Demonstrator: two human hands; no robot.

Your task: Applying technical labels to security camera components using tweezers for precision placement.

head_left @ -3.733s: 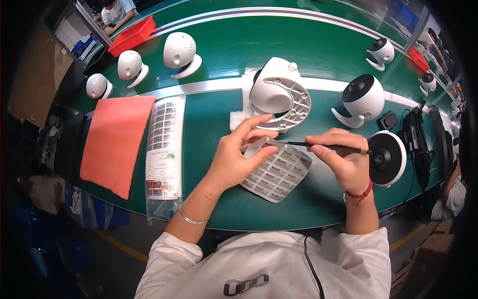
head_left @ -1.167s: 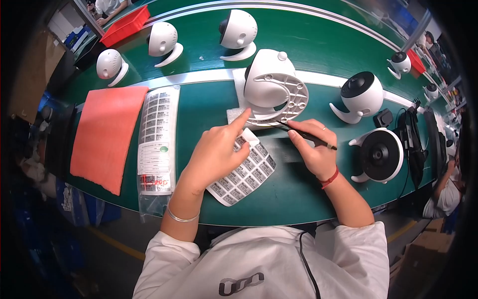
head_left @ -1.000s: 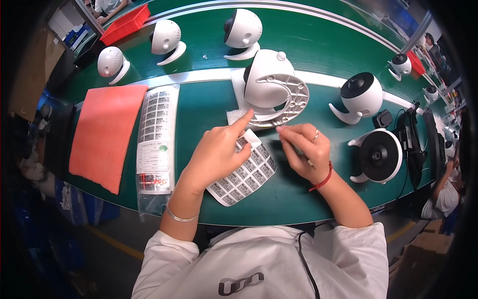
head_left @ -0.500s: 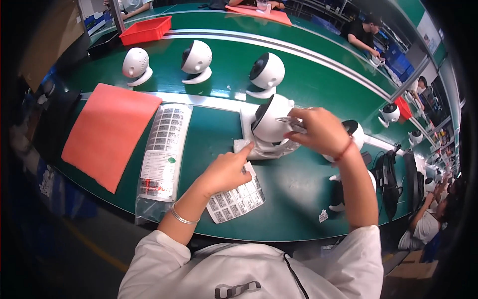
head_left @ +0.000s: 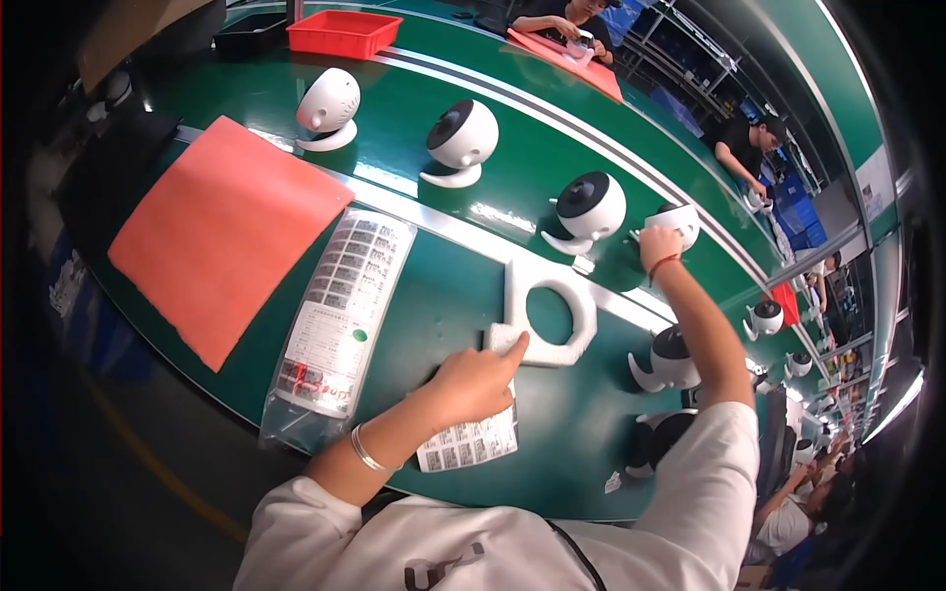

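Note:
My right hand (head_left: 662, 246) reaches out to the conveyor with closed fingers at a white ball-shaped camera (head_left: 682, 223), gripping its near side. Its fingertips are partly hidden. My left hand (head_left: 475, 384) rests with its index finger stretched onto the corner of a white foam holder (head_left: 583, 340), the other fingers loosely bent. A round hole in the holder shows the green table. Under the left hand lies a sheet of printed labels (head_left: 468, 448), partly covered by it.
A bagged stack of label sheets (head_left: 340, 315) and an orange foam mat (head_left: 227, 236) lie to the left. More white cameras stand on the conveyor (head_left: 463, 143) and beside my right arm (head_left: 670, 357). A red bin (head_left: 343, 35) sits at the far left. Other people work across the line.
The camera left the foam holder and moved with my right hand to the far right, onto the conveyor side. My left finger stays on the holder. The whole view has shifted.

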